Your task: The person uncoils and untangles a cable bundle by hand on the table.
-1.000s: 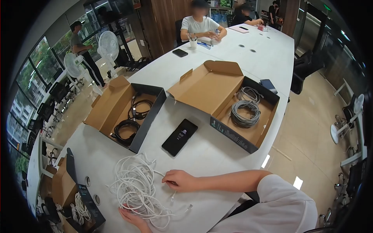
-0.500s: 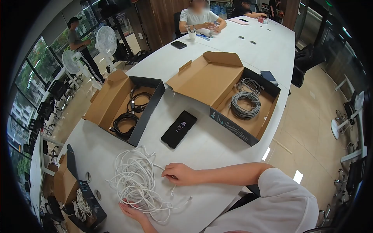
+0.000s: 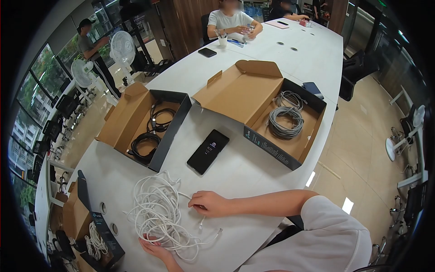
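Observation:
A loose tangle of white network cable lies on the table in front of me, with clear plugs on two ends near its right side. My right hand is closed, fingers pinching a strand that runs out from the tangle's right edge. At the lower edge of the pile is my left hand, its fingers curled in among the white loops and partly hidden by them. A black phone with a lit lock screen lies just beyond the tangle.
Open cardboard boxes surround the work area: one with black cables, one with coiled grey cables, one with white cable at lower left. Across the white table sits a person; fans stand left.
Both my hands and the white cable stay almost still. In the background, the standing person at the left has raised a forearm. The view has shifted very slightly.

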A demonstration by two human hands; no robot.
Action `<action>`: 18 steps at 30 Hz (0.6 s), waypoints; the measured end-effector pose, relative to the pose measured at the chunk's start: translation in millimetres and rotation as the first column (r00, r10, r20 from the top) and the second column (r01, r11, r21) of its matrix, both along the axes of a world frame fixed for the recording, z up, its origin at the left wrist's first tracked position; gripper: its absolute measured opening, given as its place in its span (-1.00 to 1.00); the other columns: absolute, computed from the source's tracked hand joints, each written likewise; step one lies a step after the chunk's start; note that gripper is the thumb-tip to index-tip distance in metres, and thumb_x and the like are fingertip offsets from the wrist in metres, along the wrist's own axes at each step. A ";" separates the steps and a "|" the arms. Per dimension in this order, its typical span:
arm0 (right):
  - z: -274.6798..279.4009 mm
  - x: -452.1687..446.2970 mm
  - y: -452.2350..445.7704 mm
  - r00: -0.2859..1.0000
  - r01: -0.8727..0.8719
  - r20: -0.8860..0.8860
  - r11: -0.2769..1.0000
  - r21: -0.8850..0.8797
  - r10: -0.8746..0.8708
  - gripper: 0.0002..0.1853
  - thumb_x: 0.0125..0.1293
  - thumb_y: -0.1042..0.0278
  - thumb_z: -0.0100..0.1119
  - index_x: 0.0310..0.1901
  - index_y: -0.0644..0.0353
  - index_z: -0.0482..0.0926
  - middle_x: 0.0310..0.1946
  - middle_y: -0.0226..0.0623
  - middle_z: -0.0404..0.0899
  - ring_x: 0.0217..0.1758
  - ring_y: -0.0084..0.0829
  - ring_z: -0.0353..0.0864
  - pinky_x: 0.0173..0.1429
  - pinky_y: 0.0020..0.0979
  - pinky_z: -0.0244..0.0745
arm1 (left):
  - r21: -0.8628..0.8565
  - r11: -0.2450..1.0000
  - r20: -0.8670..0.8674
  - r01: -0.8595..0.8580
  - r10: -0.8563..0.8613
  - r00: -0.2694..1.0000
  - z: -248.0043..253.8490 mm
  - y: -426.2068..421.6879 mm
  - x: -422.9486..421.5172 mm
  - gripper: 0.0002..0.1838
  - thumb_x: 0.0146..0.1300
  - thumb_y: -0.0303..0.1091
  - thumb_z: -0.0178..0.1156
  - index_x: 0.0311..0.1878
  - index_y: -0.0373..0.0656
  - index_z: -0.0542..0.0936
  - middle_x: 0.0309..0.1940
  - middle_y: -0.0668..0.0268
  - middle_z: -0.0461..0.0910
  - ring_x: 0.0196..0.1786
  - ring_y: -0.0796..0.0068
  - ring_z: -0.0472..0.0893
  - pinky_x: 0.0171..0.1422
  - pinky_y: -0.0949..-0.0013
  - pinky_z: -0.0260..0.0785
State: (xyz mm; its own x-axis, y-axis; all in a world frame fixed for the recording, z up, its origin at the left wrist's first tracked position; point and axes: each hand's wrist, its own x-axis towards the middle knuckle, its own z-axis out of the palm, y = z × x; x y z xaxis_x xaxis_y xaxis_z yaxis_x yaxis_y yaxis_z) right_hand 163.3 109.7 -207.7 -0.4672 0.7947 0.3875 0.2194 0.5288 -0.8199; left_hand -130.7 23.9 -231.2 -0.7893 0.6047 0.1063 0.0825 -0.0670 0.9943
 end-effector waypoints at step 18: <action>2.7 0.4 0.8 0.998 -0.032 0.048 0.999 -0.043 0.034 -0.87 0.23 0.50 0.25 -0.18 0.21 0.64 -0.35 -0.21 0.64 -0.33 -0.18 0.64 -0.20 -0.20 0.53 | 0.036 0.999 0.062 0.009 -0.011 0.998 -34.3 -4.8 -25.7 -0.41 0.61 0.14 -0.12 0.26 -0.25 0.47 -0.39 0.42 0.53 -0.45 0.73 0.33 -0.33 0.59 0.08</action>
